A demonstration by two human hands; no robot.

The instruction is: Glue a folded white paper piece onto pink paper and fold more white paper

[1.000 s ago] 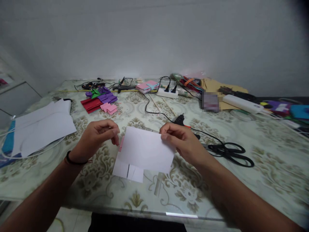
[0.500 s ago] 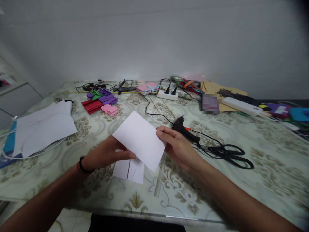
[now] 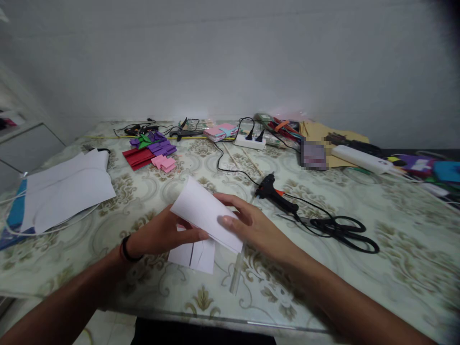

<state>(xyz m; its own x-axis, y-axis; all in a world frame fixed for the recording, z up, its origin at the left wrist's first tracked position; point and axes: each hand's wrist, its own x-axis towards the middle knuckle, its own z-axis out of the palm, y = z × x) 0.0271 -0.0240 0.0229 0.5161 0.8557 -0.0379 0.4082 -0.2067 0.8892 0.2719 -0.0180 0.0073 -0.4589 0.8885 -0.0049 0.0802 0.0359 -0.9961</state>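
patterned tabletop (image 3: 266, 282) meets a pale wall (image 3: 230, 62); in the head view the white sheet (image 3: 204, 208) is held up over the table, pinched between the thumb and fingers of the right hand (image 3: 253, 225); the left hand (image 3: 161, 235) grips its near-left edge, fingers mostly hidden behind, presumably to guide the curl. half a second ago the sheet was flat; now it bends over itself.
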